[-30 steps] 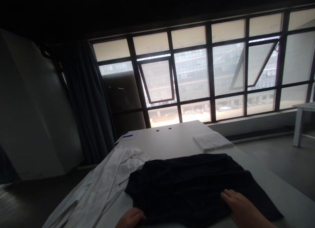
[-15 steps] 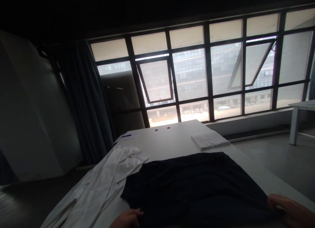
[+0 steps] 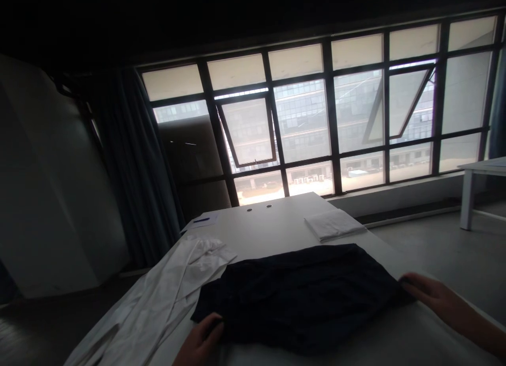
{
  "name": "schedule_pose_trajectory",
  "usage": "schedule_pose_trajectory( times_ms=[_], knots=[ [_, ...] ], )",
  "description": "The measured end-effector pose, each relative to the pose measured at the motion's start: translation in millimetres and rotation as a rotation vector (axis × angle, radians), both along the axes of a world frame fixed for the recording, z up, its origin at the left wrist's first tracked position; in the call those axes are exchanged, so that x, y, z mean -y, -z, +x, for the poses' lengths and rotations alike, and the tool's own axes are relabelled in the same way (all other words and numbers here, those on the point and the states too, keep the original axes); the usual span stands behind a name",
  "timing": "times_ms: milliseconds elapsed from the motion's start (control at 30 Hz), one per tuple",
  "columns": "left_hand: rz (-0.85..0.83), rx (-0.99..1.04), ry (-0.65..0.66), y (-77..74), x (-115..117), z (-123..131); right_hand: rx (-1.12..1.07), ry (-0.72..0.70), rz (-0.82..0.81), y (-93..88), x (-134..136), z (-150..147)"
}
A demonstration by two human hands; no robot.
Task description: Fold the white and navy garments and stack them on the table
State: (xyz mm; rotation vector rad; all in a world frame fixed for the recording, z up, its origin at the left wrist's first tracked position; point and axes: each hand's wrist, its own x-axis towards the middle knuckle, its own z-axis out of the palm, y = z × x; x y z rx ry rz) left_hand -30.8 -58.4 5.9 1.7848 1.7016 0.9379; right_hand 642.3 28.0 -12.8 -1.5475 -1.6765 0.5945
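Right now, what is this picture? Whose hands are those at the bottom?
A camera is worn on a person's head, so this picture shows what they see. Those are their own hands: the left hand and the right hand. Both touch the edges of a dark cloth garment lying on a white table. I can't tell whether they are gripping it. Beside it lies a long white garment. Farther off are a folded white cloth and a paper with a blue pen.

a dark-framed window [image 3: 304, 118] fills the far wall, curtains [image 3: 130, 165] hang at its left, a white table [image 3: 480, 164] stands right on grey floor [image 3: 443, 260].
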Motion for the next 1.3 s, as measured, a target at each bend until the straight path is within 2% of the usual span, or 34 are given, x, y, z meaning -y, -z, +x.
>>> schedule_pose_trajectory(
  times_ms=[100,200,300,400,633,800,1033,1133,1200,1300],
  knots=[
    [0.031,-0.056,-0.161,9.2,-29.1,5.6,0.022,-0.068,-0.078,4.9,-32.7,-17.5],
    [0.046,-0.191,-0.275,22.0,-44.5,11.6,0.227,0.052,-0.042,24.8,-59.6,-32.8],
    [0.041,-0.374,-0.283,30.7,-45.1,19.2,0.441,0.165,-0.045,47.1,-71.4,-42.3],
    [-0.011,-0.487,-0.264,31.9,-40.5,24.4,0.520,0.163,-0.076,57.8,-70.3,-42.8],
    [-0.139,-0.543,-0.229,21.3,-29.7,17.5,0.449,0.177,-0.038,48.2,-55.5,-37.2],
    [-0.171,-0.591,-0.283,15.7,-21.1,11.9,0.460,0.139,-0.103,47.7,-49.2,-41.1],
    [-0.194,-0.633,-0.293,18.0,-20.8,11.4,0.524,0.174,-0.080,47.5,-46.9,-43.0],
    [-0.212,-0.638,-0.300,19.0,-20.7,9.7,0.527,0.148,-0.116,49.1,-47.4,-43.7],
    [-0.187,-0.665,-0.311,18.0,-19.9,7.8,0.534,0.137,-0.142,49.8,-46.9,-43.4],
    [-0.011,-0.758,-0.347,14.9,-18.6,11.1,0.569,0.192,-0.073,45.6,-44.1,-46.8]
  ],
)
